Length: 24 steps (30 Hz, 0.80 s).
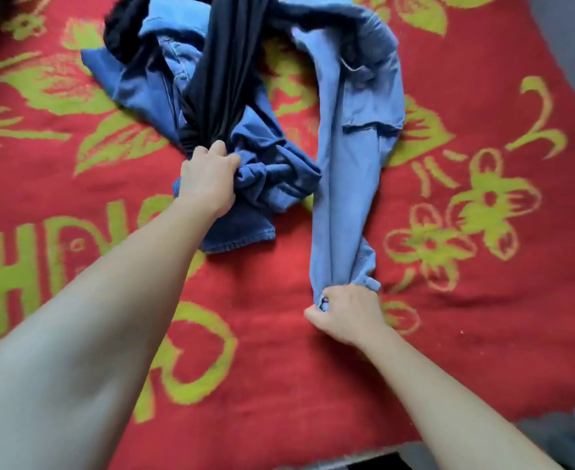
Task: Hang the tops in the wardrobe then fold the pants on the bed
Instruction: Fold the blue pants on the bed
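Light blue jeans [354,137] stretch down the middle right of the bed, and my right hand [345,313] grips the bunched hem of one leg near the front. A darker blue pair of jeans [262,178] lies crumpled at the centre. Black pants [221,79] drape across that heap. My left hand [206,178] grips the gathered end of the black pants together with a fold of the dark blue jeans. All the garments lie in one tangled pile toward the far side.
A red bedspread [279,368] with yellow-green flower patterns covers the bed. Its front edge runs along the bottom right, with grey floor [571,432] beyond. Another grey strip shows at the top right corner.
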Motion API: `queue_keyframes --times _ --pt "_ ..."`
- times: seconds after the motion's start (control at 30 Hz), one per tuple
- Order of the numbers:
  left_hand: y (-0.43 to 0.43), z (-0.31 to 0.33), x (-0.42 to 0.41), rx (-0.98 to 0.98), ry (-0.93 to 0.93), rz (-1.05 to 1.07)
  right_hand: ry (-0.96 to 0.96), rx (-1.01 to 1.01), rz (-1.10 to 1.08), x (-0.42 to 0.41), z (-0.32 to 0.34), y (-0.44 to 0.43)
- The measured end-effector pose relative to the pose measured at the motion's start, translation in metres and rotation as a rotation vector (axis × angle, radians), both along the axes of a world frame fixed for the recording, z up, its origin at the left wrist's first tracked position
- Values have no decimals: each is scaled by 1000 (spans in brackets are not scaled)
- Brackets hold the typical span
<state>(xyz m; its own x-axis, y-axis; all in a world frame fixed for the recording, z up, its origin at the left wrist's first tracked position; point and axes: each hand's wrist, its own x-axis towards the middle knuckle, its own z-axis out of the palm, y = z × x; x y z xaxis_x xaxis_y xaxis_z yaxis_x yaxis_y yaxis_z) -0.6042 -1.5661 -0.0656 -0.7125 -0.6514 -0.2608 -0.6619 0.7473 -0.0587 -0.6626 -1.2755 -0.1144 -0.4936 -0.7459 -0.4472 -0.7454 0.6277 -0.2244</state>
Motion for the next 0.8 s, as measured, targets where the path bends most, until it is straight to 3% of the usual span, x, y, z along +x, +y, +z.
queue_keyframes --times 0.17,0.33,0.43,0.53,0.6,0.67,0.8 --pt "58 12 38 55 -68 30 -268 228 -43 51 15 82" --pt "133 5 86 156 -161 146 -512 370 62 64 18 113" --pt "152 -2 102 186 -164 182 -697 300 -110 49 17 107" --pt "154 -5 104 191 -143 194 -443 -124 -521 17 14 82" --pt "155 -6 105 193 -114 214 -242 -289 -701 -9 14 62" --pt "156 -6 105 204 -89 231 -267 -326 -750 -33 13 43" --pt "164 -1 104 238 -46 330 -423 -218 -593 -47 11 32"
